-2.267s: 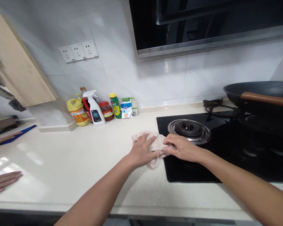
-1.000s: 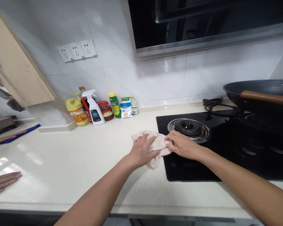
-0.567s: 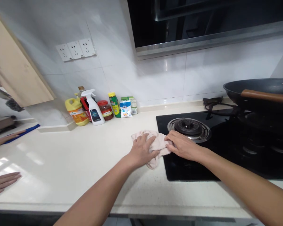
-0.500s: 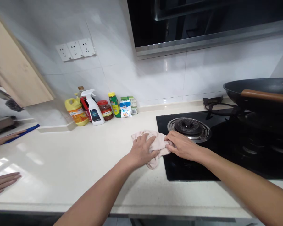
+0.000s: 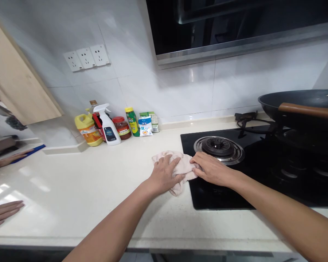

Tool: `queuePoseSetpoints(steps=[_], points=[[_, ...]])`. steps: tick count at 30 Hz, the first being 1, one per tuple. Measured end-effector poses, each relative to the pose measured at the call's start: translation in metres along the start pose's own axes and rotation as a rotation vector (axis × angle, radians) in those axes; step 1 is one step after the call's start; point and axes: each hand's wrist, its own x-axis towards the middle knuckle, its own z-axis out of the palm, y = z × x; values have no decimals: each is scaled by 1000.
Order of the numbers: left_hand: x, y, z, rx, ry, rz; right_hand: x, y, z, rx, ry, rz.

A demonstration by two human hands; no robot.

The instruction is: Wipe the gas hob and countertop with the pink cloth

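A crumpled pale pink cloth (image 5: 184, 164) lies on the white countertop (image 5: 98, 182), reaching the left edge of the black glass hob (image 5: 224, 191). My left hand (image 5: 165, 173) presses down on it from above, fingers spread and thumb apart. At the cloth's right end, over the hob's edge, my right hand (image 5: 207, 168) is closed with its fingers pinching the fabric. The hob's round burner (image 5: 218, 147) is just beyond my right hand. The cloth's underside and what lies beneath it are hidden.
Along the wall stand a yellow jug (image 5: 89, 131), a white spray bottle (image 5: 109, 127), a red-lidded jar (image 5: 122, 128), a green bottle (image 5: 132, 122) and packets (image 5: 145, 126). A wok (image 5: 303, 100) sits right. Another person's hands (image 5: 5, 214) rest at left, near a blue cloth (image 5: 28, 154).
My hands and the cloth hold practically the same place. At the far left, the other person's hand on the blue cloth has shifted slightly.
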Motion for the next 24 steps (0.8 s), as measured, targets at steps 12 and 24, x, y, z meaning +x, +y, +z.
queuePoseSetpoints(steps=[12,24], points=[[-1,3,-5,20,-13,-9,1,3,3,-22,4,-7],[-2,5,-6,42,-30,-19,0,0,1,-10,1,8]])
